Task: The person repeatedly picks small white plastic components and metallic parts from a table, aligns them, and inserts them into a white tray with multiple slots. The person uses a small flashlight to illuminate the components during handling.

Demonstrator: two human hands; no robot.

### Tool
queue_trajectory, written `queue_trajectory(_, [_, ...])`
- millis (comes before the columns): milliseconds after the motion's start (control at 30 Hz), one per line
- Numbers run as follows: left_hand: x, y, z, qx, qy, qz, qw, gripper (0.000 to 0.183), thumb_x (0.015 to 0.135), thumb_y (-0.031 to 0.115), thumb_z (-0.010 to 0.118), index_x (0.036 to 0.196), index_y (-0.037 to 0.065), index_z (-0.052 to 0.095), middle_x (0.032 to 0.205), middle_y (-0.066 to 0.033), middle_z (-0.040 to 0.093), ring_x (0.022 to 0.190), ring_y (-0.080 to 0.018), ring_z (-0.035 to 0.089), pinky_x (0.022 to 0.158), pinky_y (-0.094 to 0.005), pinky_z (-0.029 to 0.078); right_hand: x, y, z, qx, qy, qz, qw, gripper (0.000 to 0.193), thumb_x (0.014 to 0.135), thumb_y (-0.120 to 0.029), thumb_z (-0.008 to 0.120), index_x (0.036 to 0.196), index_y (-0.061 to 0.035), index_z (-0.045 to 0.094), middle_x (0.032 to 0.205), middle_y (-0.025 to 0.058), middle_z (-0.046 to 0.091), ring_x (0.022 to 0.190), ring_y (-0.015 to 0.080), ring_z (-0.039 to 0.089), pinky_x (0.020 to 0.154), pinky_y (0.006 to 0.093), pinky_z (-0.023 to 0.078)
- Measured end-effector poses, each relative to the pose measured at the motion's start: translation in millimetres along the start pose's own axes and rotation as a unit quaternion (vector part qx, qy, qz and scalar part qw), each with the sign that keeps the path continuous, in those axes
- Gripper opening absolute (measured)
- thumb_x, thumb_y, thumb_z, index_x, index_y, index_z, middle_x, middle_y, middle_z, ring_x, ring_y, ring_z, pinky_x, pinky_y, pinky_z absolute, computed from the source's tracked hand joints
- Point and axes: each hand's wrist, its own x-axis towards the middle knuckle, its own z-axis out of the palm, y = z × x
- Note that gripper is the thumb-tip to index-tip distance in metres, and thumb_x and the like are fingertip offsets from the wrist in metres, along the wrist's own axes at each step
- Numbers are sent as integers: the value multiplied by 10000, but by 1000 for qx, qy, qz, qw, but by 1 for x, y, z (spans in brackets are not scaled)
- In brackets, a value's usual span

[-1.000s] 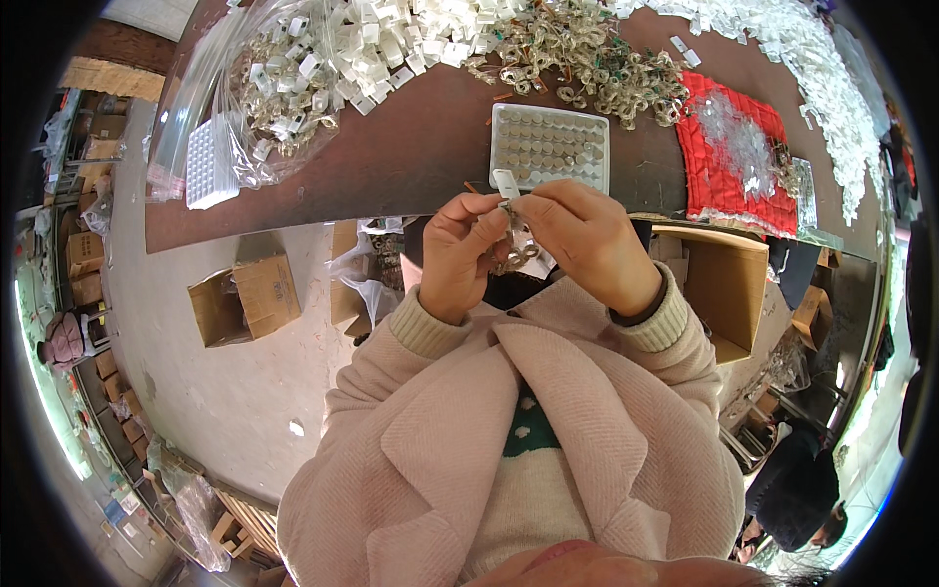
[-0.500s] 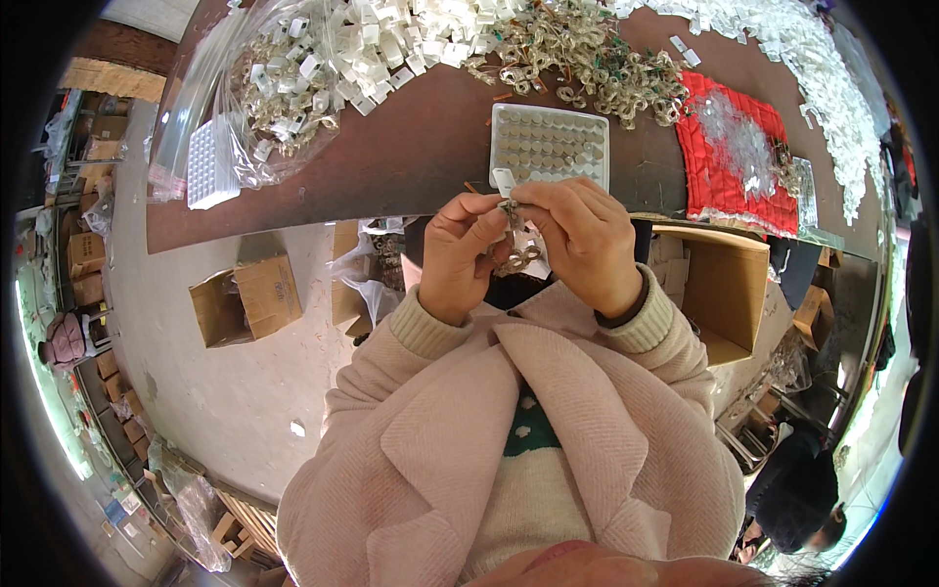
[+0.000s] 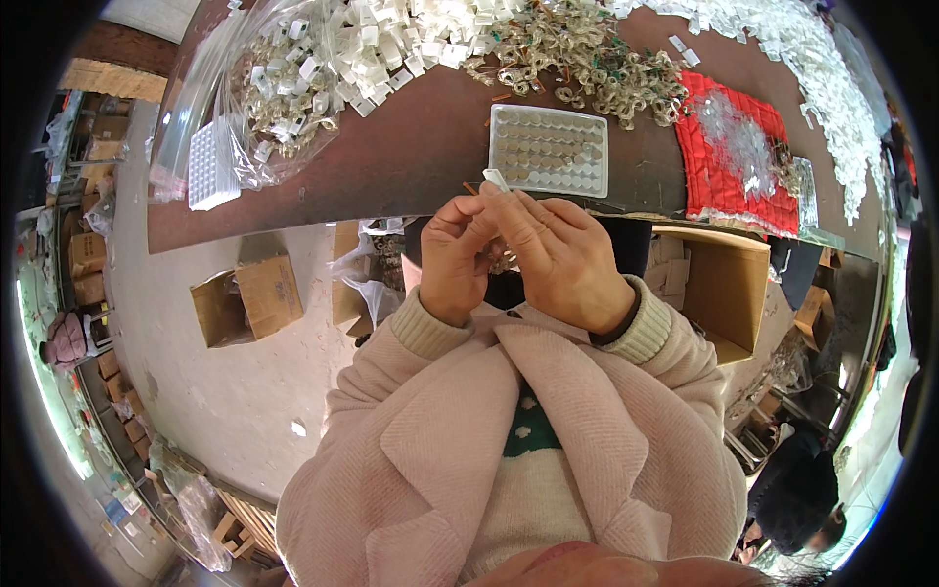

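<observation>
Just in front of the table's near edge, my left hand and my right hand meet, both with fingers closed. A small white plastic case sticks up from between the fingertips. A bit of coiled pale wire shows below, between the hands, mostly covered by my left fingers. My right hand lies across the front of the piece and hides how the two parts join. Right beyond my fingers sits a white tray with rows of round greyish discs in it.
Farther back lie heaps of white plastic pieces and coiled wires. A clear bag sits at the left, a red cloth with clear bits at the right. Cardboard boxes stand below. A person is at lower right.
My right hand has moved left and closer over my left hand, covering most of the wire. The white case has tipped and shifted slightly left and down.
</observation>
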Motion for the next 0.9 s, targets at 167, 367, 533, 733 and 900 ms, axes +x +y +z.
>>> queue_trajectory(167, [-4, 4, 0, -21, -27, -16, 999, 147, 970, 127, 651, 1083, 34, 642, 927, -73, 700, 634, -63, 558, 495, -178, 413, -3, 0, 0, 322, 70, 311, 891, 349, 956, -43, 628, 1295, 32, 590, 1079, 102, 721, 894, 142, 687, 802, 269, 530])
queue_trajectory(367, [-7, 4, -3, -91, -78, -67, 990, 193, 946, 92, 668, 1116, 3, 647, 996, -128, 718, 710, -113, 628, 551, -188, 469, 1, 22, 7, 592, 11, 463, 660, 227, 944, -87, 689, 1121, 48, 645, 950, 57, 723, 756, 99, 649, 678, 228, 519])
queue_trajectory(533, [-6, 2, -1, -101, -79, -40, 991, 221, 965, 135, 666, 1138, 1, 634, 950, -82, 684, 693, -109, 600, 523, -181, 423, -6, 7, 11, 398, 135, 254, 871, 175, 824, 32, 758, 986, -12, 713, 945, 96, 734, 868, 162, 704, 796, 270, 548])
queue_trajectory(733, [-11, 5, 16, -111, 8, -54, 992, 237, 987, 189, 656, 1175, 53, 616, 975, -12, 663, 716, -46, 589, 572, -171, 473, -6, 16, 5, 362, 97, 97, 922, 276, 763, 83, 758, 1020, -9, 723, 1105, 142, 707, 1023, 258, 686, 884, 334, 547])
queue_trajectory(900, [-13, 4, 20, -161, -14, -48, 986, 236, 989, 170, 651, 1181, 42, 600, 1070, -47, 668, 893, -119, 668, 745, -248, 561, -4, 14, 11, 336, 116, 75, 932, 294, 750, 98, 736, 1023, -9, 718, 1103, 144, 700, 1020, 263, 687, 879, 338, 553])
